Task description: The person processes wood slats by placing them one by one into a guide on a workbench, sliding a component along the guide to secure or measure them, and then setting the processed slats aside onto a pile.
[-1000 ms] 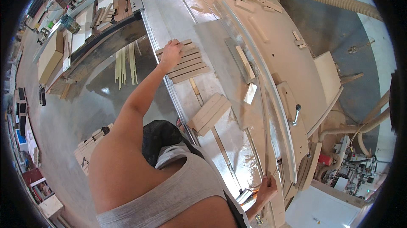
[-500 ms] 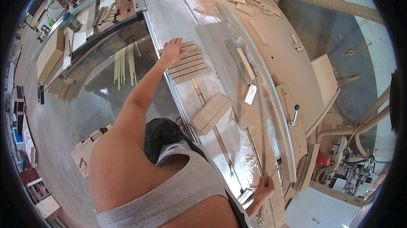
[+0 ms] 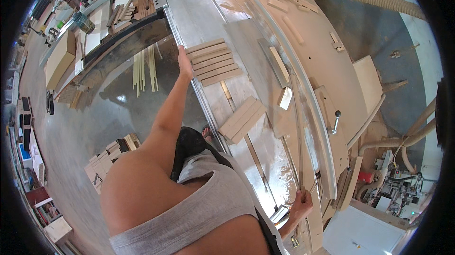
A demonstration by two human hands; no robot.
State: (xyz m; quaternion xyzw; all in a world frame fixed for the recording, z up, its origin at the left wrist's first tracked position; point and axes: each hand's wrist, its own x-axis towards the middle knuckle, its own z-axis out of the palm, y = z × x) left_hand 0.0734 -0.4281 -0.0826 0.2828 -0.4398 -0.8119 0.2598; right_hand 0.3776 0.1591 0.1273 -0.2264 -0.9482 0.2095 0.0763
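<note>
Looks steeply down from the head, wide-angled, well above left hand [image 3: 185, 63], right hand [image 3: 301, 204] and the table [image 3: 268, 156] between.

Up top right, ribbed hose [image 3: 360, 0] arching across! Offcuts [image 3: 277, 4] scattered over brown tabletop [image 3: 327, 60]; black-knobbed crank handle [image 3: 336, 121] lower down. Bottom right, white cabinet [image 3: 353, 233], red object [image 3: 366, 176] above. Over left, jar [image 3: 84, 22] near tan box [image 3: 60, 59], slim yellow-green strips [image 3: 139, 72] bunched below, grey floor [image 3: 137, 113] around.
</note>
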